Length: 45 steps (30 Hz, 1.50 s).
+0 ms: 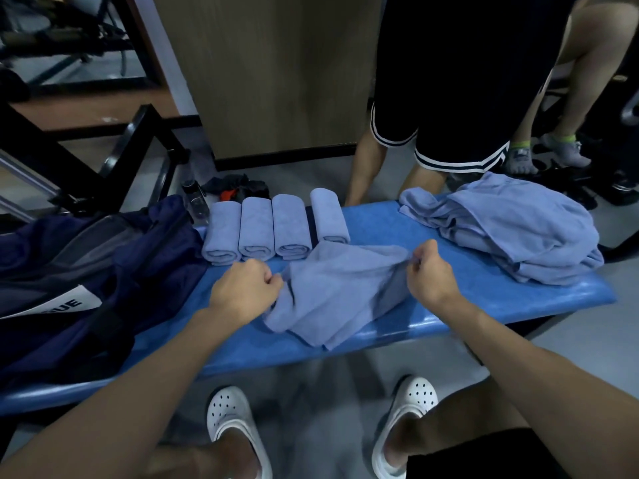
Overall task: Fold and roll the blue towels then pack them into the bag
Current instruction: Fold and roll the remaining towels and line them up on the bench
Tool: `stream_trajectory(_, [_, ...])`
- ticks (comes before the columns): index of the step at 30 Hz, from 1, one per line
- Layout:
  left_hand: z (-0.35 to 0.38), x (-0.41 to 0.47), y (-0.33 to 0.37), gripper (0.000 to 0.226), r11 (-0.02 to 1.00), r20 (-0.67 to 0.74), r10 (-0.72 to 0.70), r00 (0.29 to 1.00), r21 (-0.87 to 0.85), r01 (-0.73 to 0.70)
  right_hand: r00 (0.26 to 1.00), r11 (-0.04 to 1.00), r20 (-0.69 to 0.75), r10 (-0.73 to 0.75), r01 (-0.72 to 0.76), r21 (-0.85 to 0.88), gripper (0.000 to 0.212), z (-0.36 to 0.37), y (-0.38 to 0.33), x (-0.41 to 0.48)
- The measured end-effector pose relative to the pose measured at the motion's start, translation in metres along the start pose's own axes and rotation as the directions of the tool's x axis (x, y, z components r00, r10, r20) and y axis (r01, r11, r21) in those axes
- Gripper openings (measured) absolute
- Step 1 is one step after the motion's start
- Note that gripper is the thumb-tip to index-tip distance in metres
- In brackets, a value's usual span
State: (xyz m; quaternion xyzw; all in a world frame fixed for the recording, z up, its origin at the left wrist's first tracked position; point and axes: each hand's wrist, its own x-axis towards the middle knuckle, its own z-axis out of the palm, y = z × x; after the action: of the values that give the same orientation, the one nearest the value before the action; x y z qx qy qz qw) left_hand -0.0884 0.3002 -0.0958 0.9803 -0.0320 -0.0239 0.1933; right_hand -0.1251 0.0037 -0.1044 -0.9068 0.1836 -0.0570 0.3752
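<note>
- My left hand and right hand each pinch a corner of the towel on the bench.
- Four rolls lie beside the bag.

Dim indoor light, wide-angle bending at edges, floor perhaps motion-blurred

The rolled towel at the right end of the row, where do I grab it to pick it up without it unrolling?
Grab the rolled towel round its middle from above, thumb on one long side, fingers on the other. It lies on the bench, with a gap beside the next roll for fingers. Squeezing across should keep it rolled. The loose towel crowds its near end.
</note>
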Motion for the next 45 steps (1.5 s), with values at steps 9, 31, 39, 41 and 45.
stream_trajectory(9, [0.016,0.008,0.0,0.029,0.972,-0.012,-0.024,1.0,-0.232,0.021,0.986,0.977,0.028,0.165,-0.167,0.136,0.017,0.012,0.017,0.005])
stream_trajectory(31, [0.054,-0.013,0.029,0.027,0.935,0.24,0.173,0.955,-0.346,-0.082,0.962,0.936,0.07,0.263,-0.272,0.224,0.025,-0.018,0.047,-0.002])
stream_trajectory(39, [0.052,0.005,0.048,0.019,0.826,0.037,0.016,0.999,-0.564,0.008,0.98,0.928,0.06,0.188,-0.197,0.317,0.024,-0.02,0.038,0.003])
stream_trajectory(41, [0.028,0.008,0.056,0.012,0.76,-0.048,0.001,0.999,-0.65,-0.032,0.988,0.9,0.042,0.146,-0.15,0.41,0.027,-0.028,0.023,0.005])
stream_trajectory(45, [-0.028,0.013,0.074,0.015,0.696,-0.271,0.044,0.962,-0.682,-0.224,0.998,0.83,-0.06,0.02,0.017,0.558,0.035,-0.048,-0.015,0.015])
